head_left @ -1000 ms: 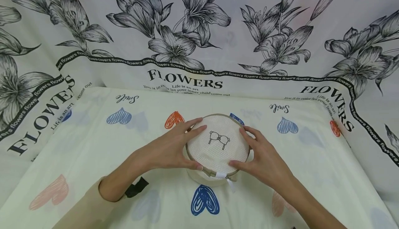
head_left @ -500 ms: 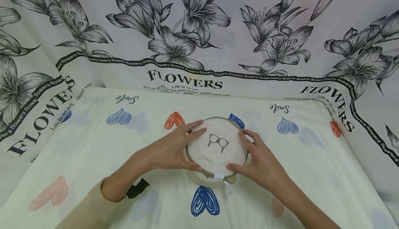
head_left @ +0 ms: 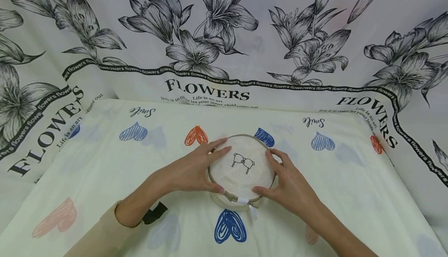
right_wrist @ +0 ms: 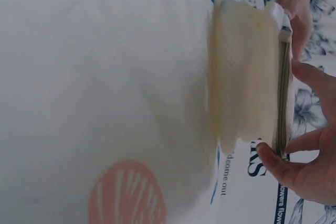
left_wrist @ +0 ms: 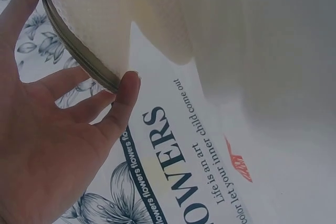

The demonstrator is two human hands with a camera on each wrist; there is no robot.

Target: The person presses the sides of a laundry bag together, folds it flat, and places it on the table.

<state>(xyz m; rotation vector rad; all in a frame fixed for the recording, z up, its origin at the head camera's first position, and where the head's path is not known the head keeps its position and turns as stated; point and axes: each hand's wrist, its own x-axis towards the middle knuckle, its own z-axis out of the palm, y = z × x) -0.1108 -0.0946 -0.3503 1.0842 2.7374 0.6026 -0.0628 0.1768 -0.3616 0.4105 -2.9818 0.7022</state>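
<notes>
Both hands (head_left: 191, 168) (head_left: 293, 183) pinch the round, zippered mesh bag (head_left: 239, 181) by its edge, contents hidden

"Smile" stands twice near the far edge of the surface (head_left: 280, 226); beyond, the curtain (head_left: 262, 0) reads "FLOWERS", "Life is an art", "let your inner child come out" (its black band (head_left: 301, 87) repeats "flowers").

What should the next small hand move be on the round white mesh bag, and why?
I'd probably ease the left hand and right hand outward off the olive-brown zipper: they hold opposite sides of the round white mesh bag, its black outline print faces up, and its base seems to meet the white heart-printed cloth.
</notes>
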